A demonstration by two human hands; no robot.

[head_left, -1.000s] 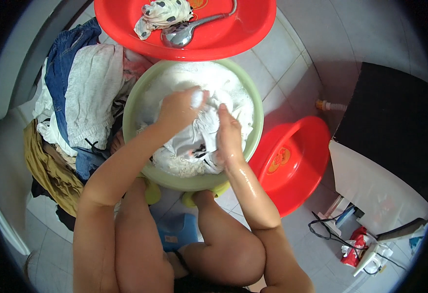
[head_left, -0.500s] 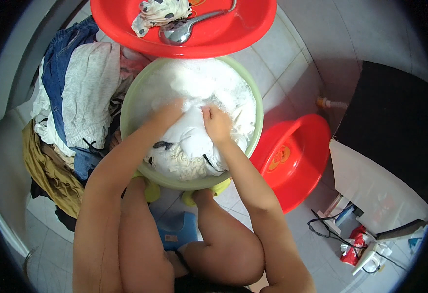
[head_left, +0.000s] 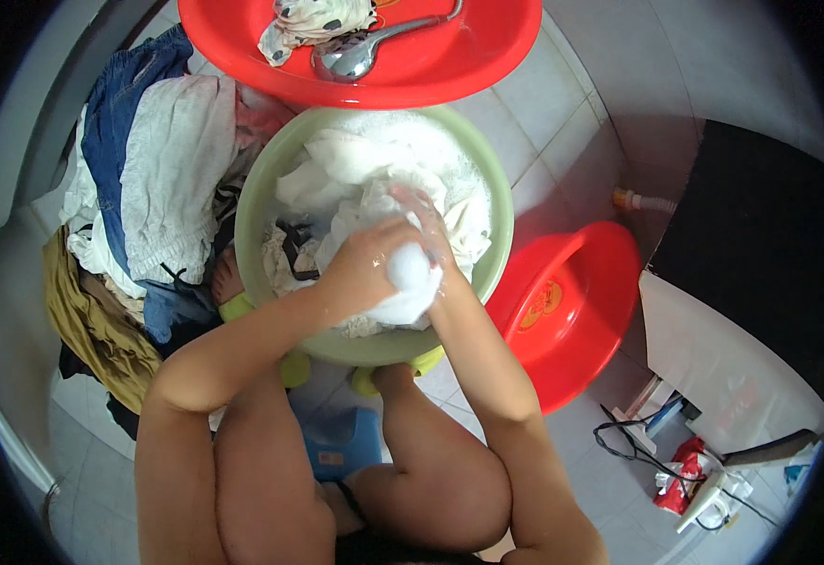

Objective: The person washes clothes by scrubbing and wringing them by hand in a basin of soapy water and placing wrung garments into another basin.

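Note:
Over a pale green tub (head_left: 503,235) of sudsy water, my two hands press together on a bunched white cloth (head_left: 407,307). My left hand (head_left: 363,268) is closed round it from the left, and a foam-white bulge sticks out beside the thumb. On the far right side of it, my right hand (head_left: 433,235) is closed too, its fingers partly hidden by suds and fabric. What kind of garment this is I cannot make out. More white laundry (head_left: 355,155) floats at the tub's far side. A dark strip (head_left: 294,250) lies among lacy white fabric at the left.
A red basin (head_left: 468,80) behind the tub holds a shower head (head_left: 351,62) and a spotted cloth (head_left: 322,24). Another red basin (head_left: 586,344) leans at right. Clothes are heaped left, with grey shorts (head_left: 175,169) on top. A blue stool (head_left: 351,443) and cables (head_left: 633,452) are nearby.
My hands have come together and lifted bunched white cloth nearer to me. My left hand moved toward me and right. Foam has thinned, and more laundry shows in the tub.

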